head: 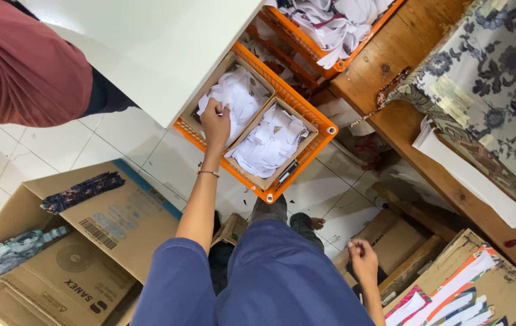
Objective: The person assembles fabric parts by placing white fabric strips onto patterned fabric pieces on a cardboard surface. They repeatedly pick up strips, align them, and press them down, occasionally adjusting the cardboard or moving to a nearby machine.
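My left hand (216,122) reaches forward into an orange plastic crate (310,149) on the tiled floor. The crate holds two open cardboard boxes. The hand's fingers are closed on white cloth pieces (240,96) in the left box. The right box (306,142) is also filled with white cloth pieces (270,143). My right hand (363,261) hangs low by my right knee with its fingers curled in, and nothing shows in it.
A white table top (149,42) overhangs the crate. A second orange crate (306,42) of white cloth lies behind. A wooden bench (427,130) with patterned fabric (499,78) is at right. Large cardboard boxes (107,223) stand at left. Another person's red sleeve (22,66) is at top left.
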